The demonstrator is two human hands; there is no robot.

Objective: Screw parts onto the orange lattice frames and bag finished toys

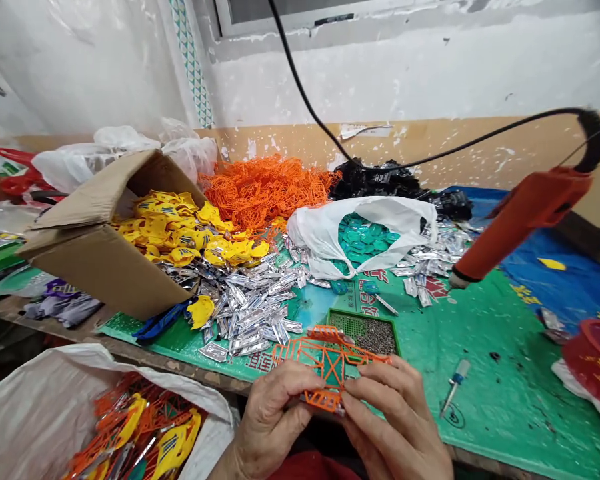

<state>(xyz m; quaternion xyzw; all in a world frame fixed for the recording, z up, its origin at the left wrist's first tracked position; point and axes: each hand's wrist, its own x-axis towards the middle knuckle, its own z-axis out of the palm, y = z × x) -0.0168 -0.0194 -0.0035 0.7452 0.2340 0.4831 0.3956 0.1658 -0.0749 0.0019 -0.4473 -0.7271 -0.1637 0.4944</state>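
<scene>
Between my two hands is an orange plastic frame [325, 360] with thin lattice bars, held over the table's front edge. My left hand [275, 413] pinches its left side between thumb and fingers. On the other side, the fingers of my right hand [395, 413] close on its near right part. Silvery strips show along the frame's edges. Just behind it lies a green tray [363, 327] of small metal screws. A screwdriver [454, 387] with a clear bluish handle rests to the right of my right hand.
A cardboard box [95, 260] spills yellow parts [180, 230] beside silver pieces [255, 307]. Behind are orange frames [270, 190] and a white bag [315, 230] of teal parts. An orange electric screwdriver [520, 223] hangs at right. A sack [40, 407] of assembled pieces stands lower left.
</scene>
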